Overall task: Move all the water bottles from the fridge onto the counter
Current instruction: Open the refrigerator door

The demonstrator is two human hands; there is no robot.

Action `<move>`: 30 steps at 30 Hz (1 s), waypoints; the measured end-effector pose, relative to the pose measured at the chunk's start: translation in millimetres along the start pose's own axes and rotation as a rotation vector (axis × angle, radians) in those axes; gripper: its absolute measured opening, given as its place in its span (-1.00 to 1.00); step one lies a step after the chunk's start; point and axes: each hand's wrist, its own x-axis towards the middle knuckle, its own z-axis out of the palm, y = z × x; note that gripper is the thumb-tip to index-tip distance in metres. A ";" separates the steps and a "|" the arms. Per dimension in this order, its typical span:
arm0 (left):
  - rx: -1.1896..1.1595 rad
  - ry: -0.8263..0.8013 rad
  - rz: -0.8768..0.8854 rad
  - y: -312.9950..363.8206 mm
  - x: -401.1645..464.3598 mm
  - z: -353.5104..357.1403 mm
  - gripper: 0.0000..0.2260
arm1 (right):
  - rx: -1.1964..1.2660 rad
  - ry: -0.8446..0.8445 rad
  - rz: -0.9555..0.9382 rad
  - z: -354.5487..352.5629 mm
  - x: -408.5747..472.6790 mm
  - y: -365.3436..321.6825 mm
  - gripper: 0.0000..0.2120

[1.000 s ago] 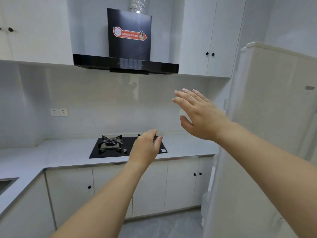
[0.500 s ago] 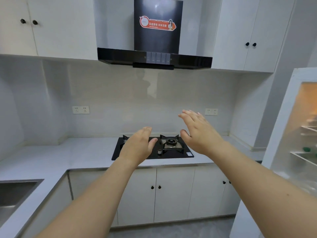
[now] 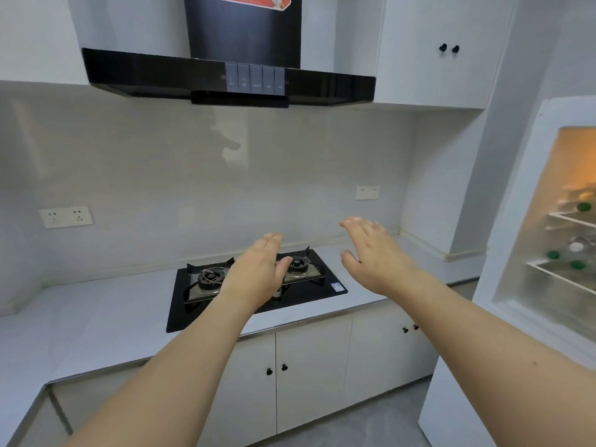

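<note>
counter [image 3: 96, 317] bare; left hand [image 3: 258, 275], right hand [image 3: 375, 256] hover, fingers straight, holding nothing.

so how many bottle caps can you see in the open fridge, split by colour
green caps: 4, the last one blurred and less sure
white caps: 1
total: 5 caps showing in the fridge; its right part is cut off by the frame edge, so there may be more.
</note>
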 end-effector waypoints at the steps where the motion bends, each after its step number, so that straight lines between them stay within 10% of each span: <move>1: 0.002 0.002 0.019 0.0 8.3 4.9 -0.48 | -0.007 -0.008 0.003 0.6 4.2 5.2 -0.50; 30: -0.219 -0.128 0.562 196.2 400.6 253.0 -0.50 | -0.093 0.063 0.568 54.3 135.0 373.1 -0.50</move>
